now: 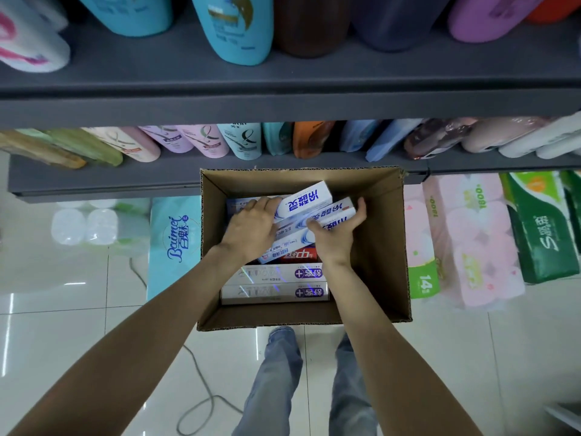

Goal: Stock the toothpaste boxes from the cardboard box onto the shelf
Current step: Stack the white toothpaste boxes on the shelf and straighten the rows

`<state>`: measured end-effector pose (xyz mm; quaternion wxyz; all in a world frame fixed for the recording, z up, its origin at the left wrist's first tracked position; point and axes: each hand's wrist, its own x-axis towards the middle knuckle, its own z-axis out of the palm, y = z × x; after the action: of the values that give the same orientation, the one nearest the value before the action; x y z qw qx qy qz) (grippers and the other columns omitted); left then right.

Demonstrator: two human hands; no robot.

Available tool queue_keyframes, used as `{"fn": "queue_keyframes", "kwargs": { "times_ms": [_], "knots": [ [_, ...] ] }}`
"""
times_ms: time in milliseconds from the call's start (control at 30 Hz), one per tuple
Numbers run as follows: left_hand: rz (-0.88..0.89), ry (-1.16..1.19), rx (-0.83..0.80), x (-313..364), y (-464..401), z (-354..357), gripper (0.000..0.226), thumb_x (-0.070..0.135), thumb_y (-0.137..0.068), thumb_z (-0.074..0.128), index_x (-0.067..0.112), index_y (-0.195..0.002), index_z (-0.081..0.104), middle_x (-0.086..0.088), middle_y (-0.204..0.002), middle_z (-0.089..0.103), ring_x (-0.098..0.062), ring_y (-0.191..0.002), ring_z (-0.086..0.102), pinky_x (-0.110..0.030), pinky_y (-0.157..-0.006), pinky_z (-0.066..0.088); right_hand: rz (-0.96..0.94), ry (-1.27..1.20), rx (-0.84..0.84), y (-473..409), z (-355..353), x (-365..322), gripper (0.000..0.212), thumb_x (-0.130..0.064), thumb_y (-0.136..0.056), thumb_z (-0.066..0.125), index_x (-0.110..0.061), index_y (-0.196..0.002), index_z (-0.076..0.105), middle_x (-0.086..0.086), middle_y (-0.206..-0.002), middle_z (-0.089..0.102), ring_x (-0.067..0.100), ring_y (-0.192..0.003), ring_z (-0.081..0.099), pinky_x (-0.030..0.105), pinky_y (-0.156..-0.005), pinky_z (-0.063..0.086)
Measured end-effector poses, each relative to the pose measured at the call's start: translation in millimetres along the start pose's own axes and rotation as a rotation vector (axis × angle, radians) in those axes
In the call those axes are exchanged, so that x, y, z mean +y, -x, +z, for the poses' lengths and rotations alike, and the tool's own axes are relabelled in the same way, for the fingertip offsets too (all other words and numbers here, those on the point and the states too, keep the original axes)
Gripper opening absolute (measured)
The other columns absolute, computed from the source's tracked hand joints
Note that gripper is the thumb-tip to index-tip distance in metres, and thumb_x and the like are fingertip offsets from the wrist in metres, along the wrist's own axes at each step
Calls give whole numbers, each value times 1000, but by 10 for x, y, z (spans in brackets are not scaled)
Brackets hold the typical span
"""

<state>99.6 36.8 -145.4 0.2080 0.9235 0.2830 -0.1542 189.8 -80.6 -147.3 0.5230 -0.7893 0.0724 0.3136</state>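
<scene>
An open cardboard box (380,247) stands on the floor below the shelves, with several toothpaste boxes inside. Both my hands are in it. My left hand (251,228) lies over the left end of a white-and-blue toothpaste box (306,198), its fingers curled round that end. My right hand (338,236) grips two white-and-blue toothpaste boxes (327,215) from the right side, thumb on top. Under them lies a red box (298,254). Two silver boxes with purple labels (276,283) lie flat at the box's near end.
Grey shelves (283,105) with shampoo bottles (232,26) run across the top. Tissue and toilet-paper packs stand on the floor left (174,243) and right (465,240) of the box. A grey cable (201,382) lies on the tiled floor by my legs.
</scene>
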Motion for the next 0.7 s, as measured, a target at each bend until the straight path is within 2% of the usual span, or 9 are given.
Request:
{"fn": "queue_keyframes", "kwargs": {
  "times_ms": [100, 133, 200, 233, 300, 400, 467, 600, 700],
  "knots": [
    [57, 106, 163, 24, 214, -245, 53, 20, -92, 52, 13, -142, 35, -10, -129, 50, -29, -118, 44, -41, -96, 39, -133, -129, -53, 221, -229, -208, 105, 7, -76, 70, -32, -146, 0, -7, -111, 61, -1, -95, 63, 29, -95, 48],
    [77, 178, 190, 23, 297, -333, 52, 19, -93, 53, 12, -142, 37, -10, -128, 51, -30, -117, 45, -40, -96, 38, -157, -172, -68, 314, -327, -283, 106, 9, -76, 69, -33, -145, 0, -10, -107, 61, -3, -94, 64, 26, -91, 50],
    [105, 436, 195, 34, 476, -501, 48, 18, -92, 55, 15, -138, 41, -7, -123, 55, -26, -114, 50, -34, -95, 41, -177, -253, -90, 517, -521, -458, 103, 11, -76, 68, -32, -144, 4, -4, -108, 63, 3, -96, 65, 22, -82, 54],
    [83, 616, 181, 45, 566, -595, 44, 16, -92, 55, 17, -135, 44, -1, -121, 56, -21, -112, 52, -27, -94, 43, -175, -287, -101, 621, -612, -558, 95, 11, -76, 67, -29, -142, 11, 1, -111, 63, 6, -97, 65, 21, -78, 54],
    [-20, 932, 141, 113, 755, -820, 40, 9, -93, 54, 25, -129, 46, 10, -117, 56, -9, -102, 57, -9, -83, 44, -156, -337, -117, 800, -761, -750, 66, 10, -78, 65, -17, -129, 32, 5, -111, 64, 5, -92, 65, 22, -77, 52],
    [-155, 1118, 94, 248, 1075, -1162, 42, 11, -95, 50, 28, -133, 44, 13, -114, 58, -4, -88, 60, -7, -68, 46, -139, -374, -161, 1073, -973, -1044, 34, 0, -80, 67, -9, -108, 53, 9, -110, 67, 9, -91, 65, 24, -79, 49],
    [-188, 1197, 99, 312, 1293, -1350, 39, 13, -97, 48, 32, -131, 46, 13, -110, 61, -4, -82, 61, -11, -68, 48, -201, -330, -187, 1259, -1115, -1230, 29, -5, -80, 68, -10, -106, 57, 5, -105, 68, 6, -88, 65, 19, -74, 49],
    [-292, 1344, 143, 473, 1647, -1723, 27, 23, -97, 47, 33, -121, 55, 1, -109, 67, -16, -90, 65, -34, -87, 49, -384, -77, -301, 1567, -1402, -1526, 31, -8, -94, 51, -5, -125, 49, 5, -114, 64, 0, -93, 63, 16, -79, 48],
    [-303, 1319, 222, 656, 1817, -2026, 22, 25, -100, 41, 25, -117, 54, 9, -91, 68, 3, -67, 64, -16, -71, 50, -460, 81, -334, 1696, -1614, -1774, 26, -18, -99, 44, -18, -124, 48, -11, -111, 61, -14, -86, 59, 5, -79, 43]
  ]
}}
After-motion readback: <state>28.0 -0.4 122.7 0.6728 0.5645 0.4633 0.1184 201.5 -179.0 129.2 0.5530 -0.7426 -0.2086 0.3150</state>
